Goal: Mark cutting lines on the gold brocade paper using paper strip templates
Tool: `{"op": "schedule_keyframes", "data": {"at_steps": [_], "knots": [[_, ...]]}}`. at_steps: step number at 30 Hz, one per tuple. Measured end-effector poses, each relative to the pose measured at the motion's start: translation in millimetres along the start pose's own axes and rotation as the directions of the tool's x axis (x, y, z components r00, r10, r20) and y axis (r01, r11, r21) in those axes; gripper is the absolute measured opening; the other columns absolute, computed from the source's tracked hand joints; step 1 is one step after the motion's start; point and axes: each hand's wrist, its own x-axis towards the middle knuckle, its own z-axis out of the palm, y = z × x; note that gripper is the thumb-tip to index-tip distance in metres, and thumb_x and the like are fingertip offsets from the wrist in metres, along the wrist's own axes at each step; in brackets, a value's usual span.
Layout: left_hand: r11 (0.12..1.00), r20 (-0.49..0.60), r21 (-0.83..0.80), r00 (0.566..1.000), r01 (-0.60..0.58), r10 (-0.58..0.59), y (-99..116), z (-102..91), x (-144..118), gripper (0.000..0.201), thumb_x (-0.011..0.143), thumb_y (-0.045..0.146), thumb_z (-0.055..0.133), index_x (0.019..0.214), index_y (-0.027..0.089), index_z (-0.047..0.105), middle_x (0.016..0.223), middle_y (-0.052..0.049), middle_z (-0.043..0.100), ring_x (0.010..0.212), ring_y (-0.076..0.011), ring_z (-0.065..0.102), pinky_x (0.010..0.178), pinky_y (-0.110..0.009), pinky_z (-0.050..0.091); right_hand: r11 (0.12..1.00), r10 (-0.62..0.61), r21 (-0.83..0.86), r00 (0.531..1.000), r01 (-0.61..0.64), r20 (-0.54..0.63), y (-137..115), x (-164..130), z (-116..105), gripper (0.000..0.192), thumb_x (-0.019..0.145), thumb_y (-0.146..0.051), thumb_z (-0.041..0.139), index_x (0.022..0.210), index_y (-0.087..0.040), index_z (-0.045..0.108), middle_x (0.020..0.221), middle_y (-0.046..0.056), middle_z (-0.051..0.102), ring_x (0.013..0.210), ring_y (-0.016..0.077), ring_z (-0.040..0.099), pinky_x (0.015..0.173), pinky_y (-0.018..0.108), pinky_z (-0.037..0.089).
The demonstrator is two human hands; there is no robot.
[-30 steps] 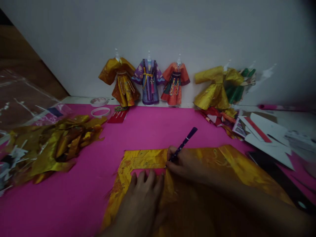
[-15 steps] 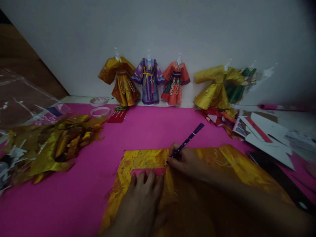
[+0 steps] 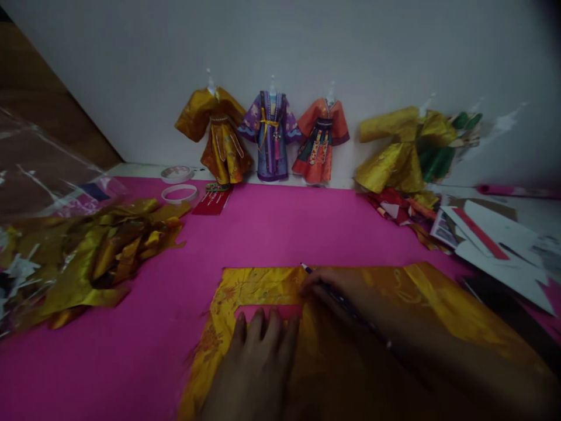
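Note:
A piece of gold patterned fabric (image 3: 256,285) lies on the pink work surface in front of me. On it rests a small pink template (image 3: 290,310), partly covered by my fingers. My left hand (image 3: 256,365) lies flat with its fingers spread, pressing the template onto the cloth. My right hand (image 3: 339,286) is closed around a dark dotted pencil (image 3: 353,313). The pencil leans back along the hand, its pale tip pointing up and left near the fabric's far edge. Whether the tip touches the cloth I cannot tell.
Gold scraps (image 3: 109,251) lie at left beside clear plastic (image 3: 44,164). Tape rolls (image 3: 179,193) and a red card (image 3: 211,202) are behind. Several small dressed forms, one in a purple robe (image 3: 272,140), stand along the wall. White paper pieces (image 3: 521,251) are at right.
The pencil has swung in my right hand: its top pointed up and right, now its tip points up-left and its body slopes down-right. My left hand stays on the template.

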Motion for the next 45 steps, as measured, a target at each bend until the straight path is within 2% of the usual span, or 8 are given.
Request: {"op": "schedule_keyframes", "data": {"at_steps": [5, 12, 20, 24, 27, 33, 40, 45], "knots": [[1.0, 0.043, 0.016, 0.999, -0.009, 0.009, 0.2, -0.4, 0.7, 0.074, 0.089, 0.053, 0.053, 0.151, 0.014, 0.04, 0.15, -0.026, 0.047, 0.136, -0.049, 0.044, 0.11, -0.07, 0.033, 0.983, 0.147, 0.101, 0.988, -0.15, 0.037, -8.3, -4.7, -5.3, 0.029, 0.082, -0.015, 0.047, 0.094, -0.027, 0.071, 0.099, 0.001, 0.073, 0.095, 0.0225, 0.065, 0.085, 0.037, 0.05], [0.998, 0.066, 0.055, 0.998, 0.001, -0.004, -0.3, -0.7, 2.1, 0.06, 0.094, 0.032, 0.044, 0.152, 0.016, 0.039, 0.15, -0.023, 0.049, 0.136, -0.0462, 0.044, 0.109, -0.071, 0.034, 0.996, -0.001, 0.085, 1.0, -0.002, 0.027, 3.4, -6.1, -1.7, 0.031, 0.085, -0.015, 0.054, 0.107, -0.03, 0.071, 0.109, 0.001, 0.074, 0.101, 0.0225, 0.066, 0.093, 0.038, 0.05], [0.999, 0.04, 0.036, 0.999, -0.004, 0.003, 0.9, -0.6, 2.3, 0.061, 0.093, 0.037, 0.045, 0.15, 0.014, 0.042, 0.148, -0.025, 0.05, 0.134, -0.0482, 0.046, 0.109, -0.072, 0.034, 1.0, 0.002, -0.02, 0.991, -0.005, -0.136, -4.3, -16.9, 1.9, 0.028, 0.098, -0.031, 0.054, 0.124, -0.035, 0.065, 0.127, 0.001, 0.069, 0.118, 0.0238, 0.063, 0.104, 0.044, 0.047], [0.999, 0.023, 0.042, 1.0, -0.004, 0.003, -0.9, 3.9, 2.1, 0.063, 0.091, 0.038, 0.048, 0.15, 0.017, 0.042, 0.149, -0.023, 0.05, 0.135, -0.0477, 0.046, 0.108, -0.071, 0.035, 0.999, -0.024, -0.025, 0.995, 0.022, -0.101, 0.2, -14.8, 0.9, 0.028, 0.095, -0.018, 0.047, 0.115, -0.028, 0.064, 0.111, 0.003, 0.072, 0.099, 0.0213, 0.068, 0.086, 0.037, 0.053], [0.999, 0.05, 0.04, 0.999, -0.001, -0.001, -1.0, 4.2, 3.1, 0.065, 0.091, 0.041, 0.048, 0.151, 0.017, 0.041, 0.15, -0.024, 0.049, 0.136, -0.0488, 0.044, 0.109, -0.071, 0.033, 0.989, -0.09, -0.127, 0.994, 0.082, -0.058, 4.5, -11.1, 2.8, 0.021, 0.088, -0.012, 0.049, 0.099, -0.024, 0.063, 0.093, 0.003, 0.07, 0.082, 0.019, 0.065, 0.071, 0.032, 0.049], [0.998, 0.11, 0.062, 0.994, 0.005, -0.012, 1.2, -1.2, 4.8, 0.066, 0.09, 0.032, 0.048, 0.153, 0.016, 0.037, 0.152, -0.023, 0.046, 0.137, -0.0484, 0.042, 0.111, -0.071, 0.031, 0.982, -0.116, -0.155, 0.992, 0.107, -0.052, 2.5, -9.5, 3.5, 0.019, 0.087, -0.014, 0.049, 0.097, -0.023, 0.062, 0.092, 0.004, 0.07, 0.081, 0.0189, 0.064, 0.071, 0.032, 0.047], [0.997, 0.005, 0.08, 1.0, -0.01, 0.01, -0.6, 3.4, 1.0, 0.057, 0.095, 0.033, 0.042, 0.15, 0.018, 0.043, 0.147, -0.023, 0.052, 0.134, -0.0468, 0.048, 0.107, -0.071, 0.037, 1.0, 0.009, 0.019, 0.995, -0.008, -0.102, -11.2, -11.4, -0.1, 0.025, 0.1, -0.034, 0.047, 0.115, -0.03, 0.066, 0.117, 0.004, 0.072, 0.109, 0.0232, 0.066, 0.094, 0.041, 0.051], [0.997, -0.002, 0.078, 1.0, -0.016, 0.016, 0.6, 2.8, 2.5, 0.059, 0.095, 0.04, 0.042, 0.149, 0.015, 0.045, 0.147, -0.025, 0.051, 0.133, -0.0489, 0.048, 0.107, -0.072, 0.036, 0.997, 0.049, 0.063, 0.986, -0.04, -0.16, -16.1, -11.3, 4.9, 0.017, 0.094, -0.031, 0.052, 0.096, -0.026, 0.068, 0.093, 0.005, 0.073, 0.087, 0.0227, 0.069, 0.076, 0.036, 0.054]]}}
